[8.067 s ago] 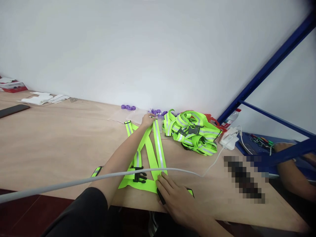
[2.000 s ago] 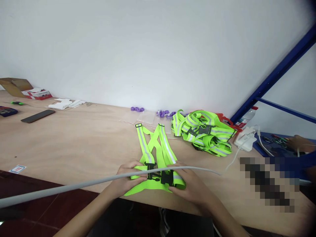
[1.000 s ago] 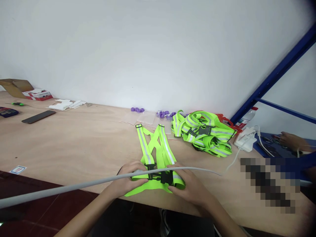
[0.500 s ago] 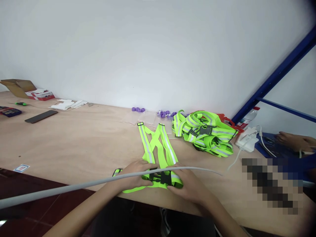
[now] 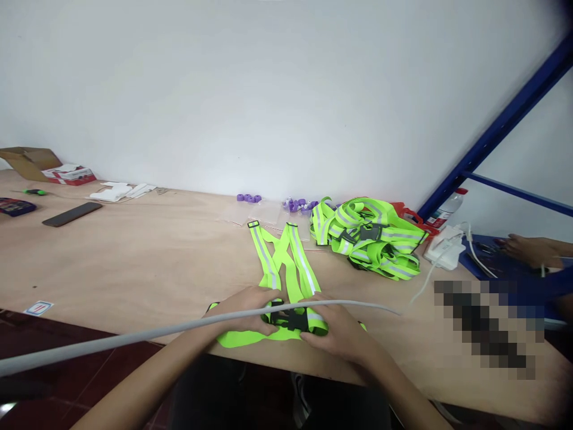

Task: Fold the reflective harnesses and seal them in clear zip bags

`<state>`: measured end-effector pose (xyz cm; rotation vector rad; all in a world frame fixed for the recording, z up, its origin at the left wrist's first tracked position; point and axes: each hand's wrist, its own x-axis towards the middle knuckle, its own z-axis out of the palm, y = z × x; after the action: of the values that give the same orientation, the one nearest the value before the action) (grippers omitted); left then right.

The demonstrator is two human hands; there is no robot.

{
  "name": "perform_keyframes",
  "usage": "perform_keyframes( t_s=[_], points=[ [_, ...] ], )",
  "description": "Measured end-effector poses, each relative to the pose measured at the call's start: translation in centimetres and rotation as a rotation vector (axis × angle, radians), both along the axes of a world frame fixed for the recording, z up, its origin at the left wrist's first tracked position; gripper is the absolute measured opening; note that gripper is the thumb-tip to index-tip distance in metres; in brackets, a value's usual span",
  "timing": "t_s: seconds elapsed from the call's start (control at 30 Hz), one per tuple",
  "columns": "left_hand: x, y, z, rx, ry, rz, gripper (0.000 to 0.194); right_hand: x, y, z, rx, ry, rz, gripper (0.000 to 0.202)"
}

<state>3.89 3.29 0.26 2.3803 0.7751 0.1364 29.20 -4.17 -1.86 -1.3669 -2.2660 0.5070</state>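
A neon-yellow reflective vest made of straps with silver stripes lies on the table in front of me, its shoulder straps crossing farther up. At its near end my left hand is closed around the left part of the waist strap, beside the black buckle. From the other side, my right hand grips the strap by the buckle's right part. The two buckle parts sit close together between my hands; whether they are fully clipped I cannot tell. A grey cable passes in front of the camera and covers parts of both hands.
A heap of similar vests lies at the right, near purple pieces and clear plastic bags. Farther right are a white power strip, a bottle and another person's hand. A dark flat bar lies left.
The two buckle parts between my hands have come closer together. My left hand has shifted slightly to the right along the strap. The camera view has moved a little.
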Motion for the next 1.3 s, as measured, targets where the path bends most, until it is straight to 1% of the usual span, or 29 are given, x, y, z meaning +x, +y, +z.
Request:
perform_keyframes(
  t_s=[0.2, 0.37, 0.47, 0.63, 0.77, 0.9, 1.03, 1.2, 1.3],
  points=[
    [-0.3, 0.2, 0.0, -0.019, 0.015, -0.005, 0.054, -0.4, 0.3, -0.3, 0.050, -0.016, 0.001, 0.046],
    [-0.5, 0.2, -0.3, -0.035, -0.008, 0.014, 0.057, -0.5, 0.5, -0.7, 0.069, -0.008, 0.008, 0.050],
    [-0.5, 0.2, -0.7, -0.027, -0.016, 0.018, 0.057, -0.7, 0.4, -0.7, 0.072, -0.007, -0.004, 0.048],
    [-0.7, 0.4, -1.3, -0.031, -0.067, 0.003, 0.064, -1.1, 0.4, -0.5, 0.078, -0.023, -0.017, 0.046],
    [-0.7, 0.4, -1.3, -0.027, -0.058, 0.005, 0.061, -1.4, 0.5, -0.8, 0.078, -0.027, -0.007, 0.046],
    [-0.6, 0.5, -1.4, -0.021, -0.060, -0.004, 0.064, -1.5, 0.7, -1.0, 0.081, -0.023, 0.009, 0.046],
    [-0.6, 0.6, -1.6, -0.018, -0.052, -0.007, 0.063, -1.7, 0.7, -0.8, 0.078, -0.009, 0.018, 0.044],
    [-0.6, 0.6, -1.8, -0.010, -0.062, -0.011, 0.061, -1.9, 0.8, -0.1, 0.035, 0.010, 0.029, 0.041],
    [-0.6, 0.6, -1.8, -0.014, -0.053, 0.006, 0.062, -2.0, 0.8, 0.3, 0.014, -0.001, 0.020, 0.041]
  ],
)
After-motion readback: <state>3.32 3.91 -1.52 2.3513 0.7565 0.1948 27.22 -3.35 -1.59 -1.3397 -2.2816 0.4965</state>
